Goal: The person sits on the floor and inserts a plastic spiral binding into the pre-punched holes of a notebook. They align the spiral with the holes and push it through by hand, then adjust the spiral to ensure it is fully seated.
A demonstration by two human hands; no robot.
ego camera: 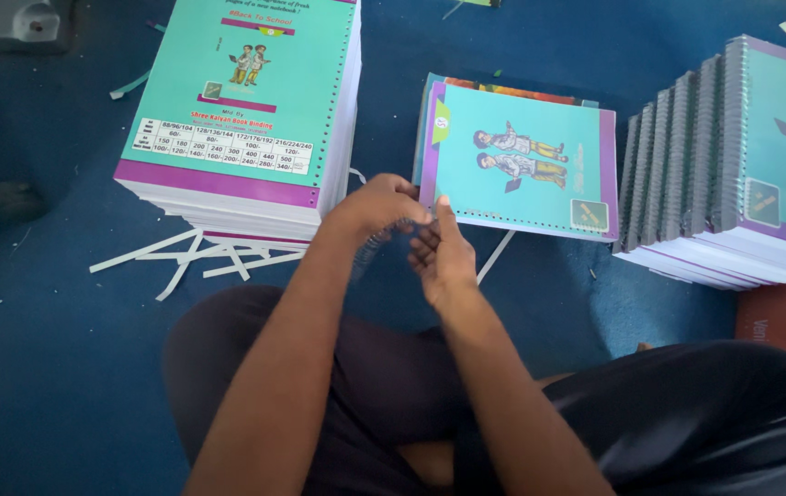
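My left hand (pixel 373 208) and my right hand (pixel 441 254) meet in front of me, above the blue floor. Between them hangs a thin wire spiral coil (pixel 367 252); the left hand's fingers pinch its upper end and the right hand's fingers touch it from the side. Just beyond the hands lies a teal and purple notebook (pixel 520 167) on a short pile, its punched edge facing me. My crossed legs in dark clothing fill the lower part of the view.
A tall stack of unbound teal-covered books (pixel 246 119) stands at the left, white paper strips (pixel 186 257) scattered by its base. Spiral-bound notebooks (pixel 742 156) are stacked at the right, beside a red-brown book (pixel 779 321). Blue carpet covers the floor.
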